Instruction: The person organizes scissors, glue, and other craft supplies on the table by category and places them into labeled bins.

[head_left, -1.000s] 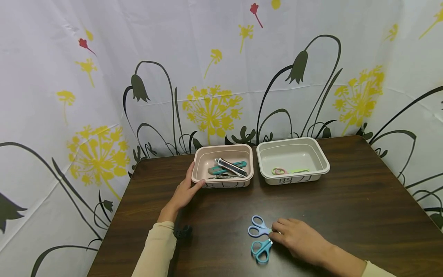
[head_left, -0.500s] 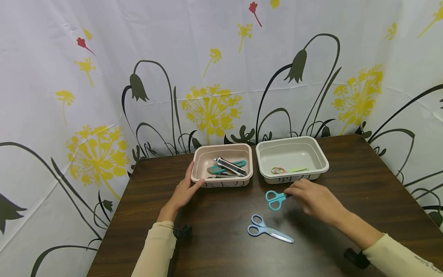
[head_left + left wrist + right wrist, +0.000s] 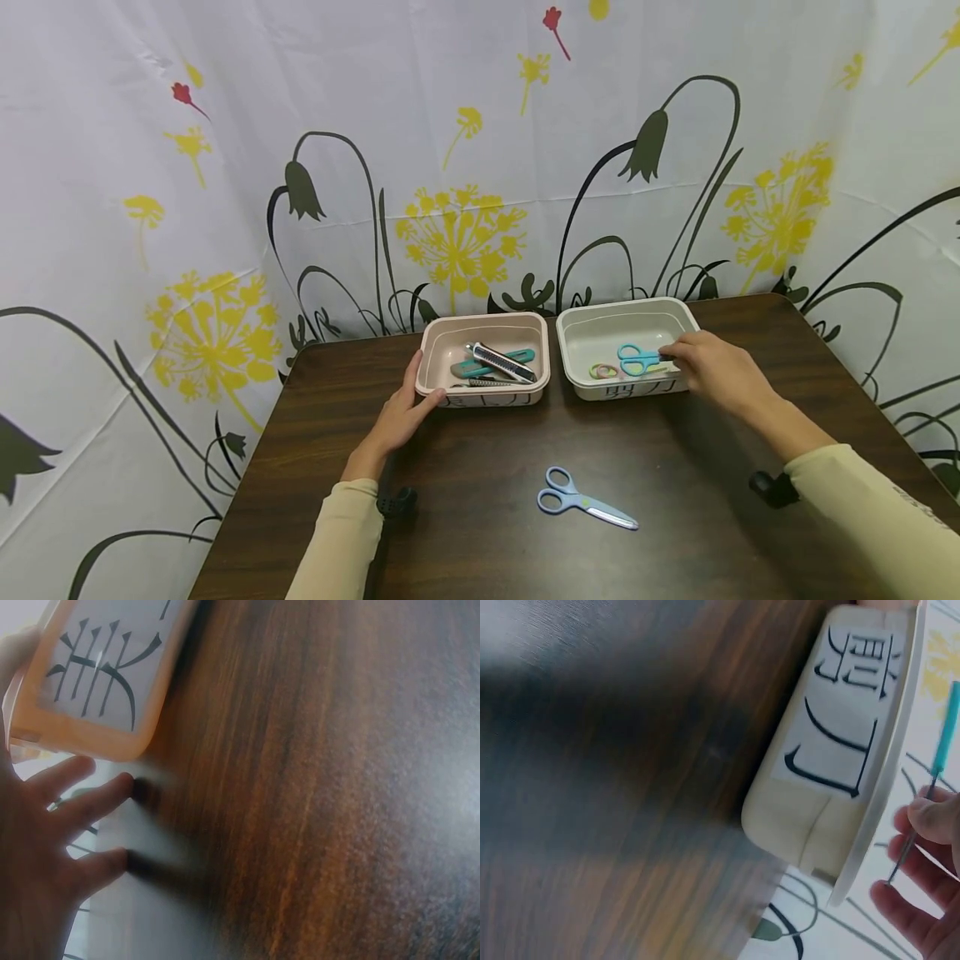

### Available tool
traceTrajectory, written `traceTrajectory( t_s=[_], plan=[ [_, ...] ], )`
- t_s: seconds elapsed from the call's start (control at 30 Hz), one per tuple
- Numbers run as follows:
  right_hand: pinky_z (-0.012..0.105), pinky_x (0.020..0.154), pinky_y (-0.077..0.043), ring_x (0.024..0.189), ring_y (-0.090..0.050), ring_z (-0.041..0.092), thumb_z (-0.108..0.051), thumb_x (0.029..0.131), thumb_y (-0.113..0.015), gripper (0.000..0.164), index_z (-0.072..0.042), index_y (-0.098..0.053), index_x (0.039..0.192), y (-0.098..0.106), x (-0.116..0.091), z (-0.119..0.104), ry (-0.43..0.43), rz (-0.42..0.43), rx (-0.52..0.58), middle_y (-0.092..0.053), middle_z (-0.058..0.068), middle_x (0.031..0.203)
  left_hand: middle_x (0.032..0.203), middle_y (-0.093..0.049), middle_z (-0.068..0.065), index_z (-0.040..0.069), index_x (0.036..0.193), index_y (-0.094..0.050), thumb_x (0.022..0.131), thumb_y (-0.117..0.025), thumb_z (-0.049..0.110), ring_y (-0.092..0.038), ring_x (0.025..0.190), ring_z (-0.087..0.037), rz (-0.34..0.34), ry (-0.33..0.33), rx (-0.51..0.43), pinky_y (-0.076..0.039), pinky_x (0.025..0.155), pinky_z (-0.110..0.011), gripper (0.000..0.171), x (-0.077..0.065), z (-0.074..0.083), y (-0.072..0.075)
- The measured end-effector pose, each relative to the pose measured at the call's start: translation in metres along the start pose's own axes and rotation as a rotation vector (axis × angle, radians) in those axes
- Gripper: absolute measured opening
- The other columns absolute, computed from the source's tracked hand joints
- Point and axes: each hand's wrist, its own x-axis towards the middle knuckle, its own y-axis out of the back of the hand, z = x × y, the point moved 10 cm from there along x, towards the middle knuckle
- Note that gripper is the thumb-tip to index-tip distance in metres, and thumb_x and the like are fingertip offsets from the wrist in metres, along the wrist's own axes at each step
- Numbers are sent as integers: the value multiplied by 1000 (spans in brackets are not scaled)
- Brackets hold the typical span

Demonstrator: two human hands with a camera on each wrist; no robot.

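Observation:
My right hand [image 3: 716, 371] pinches a pair of turquoise scissors [image 3: 650, 358] by the blades, over the right end of the white basket [image 3: 678, 318]. The looped handles point left, above a pink-and-green pair of scissors [image 3: 606, 371] lying inside. In the right wrist view the turquoise handle [image 3: 948, 727] shows edge-on, the blades between thumb and fingertips. My left hand [image 3: 397, 421] rests against the left front corner of the pink basket [image 3: 483, 400], its fingers spread in the left wrist view. Periwinkle-blue scissors [image 3: 576, 499] lie on the table nearer me.
Inside the pink basket lie a black-and-white box cutter [image 3: 501, 363], a teal box cutter [image 3: 517, 356] and another cutter partly hidden by the front wall. Both baskets carry written labels in front. A flower-print curtain [image 3: 465, 150] hangs behind the dark wooden table [image 3: 465, 533].
My right hand has picked up the turquoise scissors from beside the blue pair and carried them away from me, up over the white basket. My left hand has stayed at the pink basket.

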Motion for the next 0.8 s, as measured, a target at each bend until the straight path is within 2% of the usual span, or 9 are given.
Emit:
traceTrajectory(
  t_s=[0.13,0.3,0.57,0.8],
  plan=[
    [51,75,-51,100,-63,32,7,83,-63,32,-5,-73,111,-13,9,11,-63,-116,-2,-69,10,105,156,-31,-17,37,157,-2,95,-56,55,-38,136,-43,-2,2,0,-29,105,-64,85,0,0,1],
    [53,79,-50,99,-65,33,4,85,-62,27,-7,-75,105,-26,19,14,-112,-199,32,-71,10,106,157,-30,-16,36,158,-3,94,-56,55,-38,136,-42,-1,3,-5,-29,105,-64,85,0,0,0],
    [51,82,-49,99,-64,31,9,79,-57,34,-7,-77,101,-42,31,11,-100,-290,116,-72,7,102,157,-30,-16,37,157,-2,95,-55,55,-37,136,-42,-7,5,-2,-28,105,-64,84,1,1,0],
    [50,84,-49,97,-65,31,6,82,-57,28,-3,-75,102,-51,34,9,-88,-323,169,-72,9,100,156,-30,-16,34,158,-2,95,-56,54,-38,136,-42,-6,-3,2,-29,105,-64,85,1,1,0]
  ],
)
